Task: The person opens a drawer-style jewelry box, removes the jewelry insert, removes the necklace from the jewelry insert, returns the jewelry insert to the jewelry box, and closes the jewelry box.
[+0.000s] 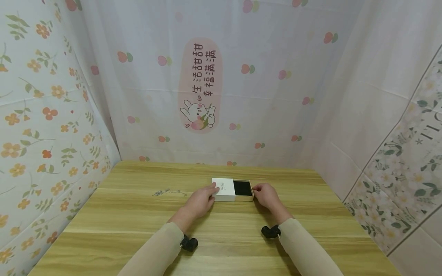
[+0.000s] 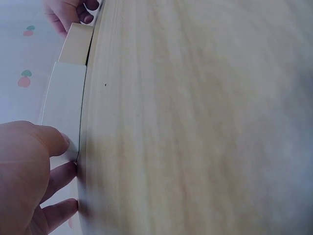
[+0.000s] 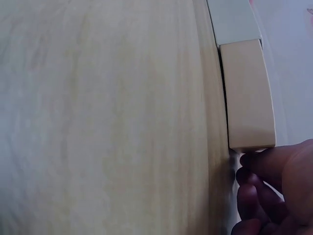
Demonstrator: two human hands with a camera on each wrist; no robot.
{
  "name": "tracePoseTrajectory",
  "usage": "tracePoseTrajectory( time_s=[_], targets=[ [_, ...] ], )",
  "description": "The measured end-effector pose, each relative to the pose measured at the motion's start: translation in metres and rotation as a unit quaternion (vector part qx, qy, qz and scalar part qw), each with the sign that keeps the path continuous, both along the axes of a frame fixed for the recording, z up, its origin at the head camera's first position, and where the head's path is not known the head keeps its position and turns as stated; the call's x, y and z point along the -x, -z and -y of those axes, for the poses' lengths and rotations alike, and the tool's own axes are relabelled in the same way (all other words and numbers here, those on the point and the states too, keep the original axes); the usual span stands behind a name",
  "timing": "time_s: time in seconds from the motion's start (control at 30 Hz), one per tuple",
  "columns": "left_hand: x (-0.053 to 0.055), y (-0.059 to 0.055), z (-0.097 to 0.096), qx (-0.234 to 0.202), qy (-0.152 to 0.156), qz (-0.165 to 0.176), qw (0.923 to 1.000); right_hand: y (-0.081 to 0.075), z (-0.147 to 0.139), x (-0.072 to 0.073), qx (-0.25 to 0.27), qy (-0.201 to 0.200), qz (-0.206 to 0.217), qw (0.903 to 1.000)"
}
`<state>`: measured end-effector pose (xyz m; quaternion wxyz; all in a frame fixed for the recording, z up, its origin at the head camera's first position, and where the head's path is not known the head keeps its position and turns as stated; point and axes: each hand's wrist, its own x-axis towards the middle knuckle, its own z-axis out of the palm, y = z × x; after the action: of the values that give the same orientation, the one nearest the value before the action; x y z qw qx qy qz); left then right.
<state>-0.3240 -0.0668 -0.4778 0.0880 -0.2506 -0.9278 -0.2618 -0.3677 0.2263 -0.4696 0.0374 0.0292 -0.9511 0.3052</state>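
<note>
A small slide-out gift box lies on the table, made of a white sleeve (image 1: 223, 191) with fine print and a cream drawer (image 1: 244, 198). The drawer is partly out to the right and shows a black pad (image 1: 243, 188). My left hand (image 1: 202, 200) grips the sleeve's left end; the thumb presses its near side in the left wrist view. At the drawer's right end, my right hand (image 1: 267, 195) pinches with curled fingertips, its grip partly hidden. In the right wrist view those fingers (image 3: 254, 196) bunch right at the end wall. A thin silver chain (image 1: 169, 192) lies left of my left hand.
The wood-grain table (image 1: 221, 245) ends at a printed curtain (image 1: 155, 115) behind the box. Floral cloth walls stand at the left and right. Small black cameras are strapped at both wrists.
</note>
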Motion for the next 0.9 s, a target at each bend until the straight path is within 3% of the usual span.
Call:
tracePoseTrajectory(
  time_s=[0.9],
  targets=[
    [0.0013,0.0021,-0.0001,-0.007,0.000,-0.003,1.0000,0.0010,0.0077,0.0011,0.000,0.001,-0.014,0.9999]
  ],
)
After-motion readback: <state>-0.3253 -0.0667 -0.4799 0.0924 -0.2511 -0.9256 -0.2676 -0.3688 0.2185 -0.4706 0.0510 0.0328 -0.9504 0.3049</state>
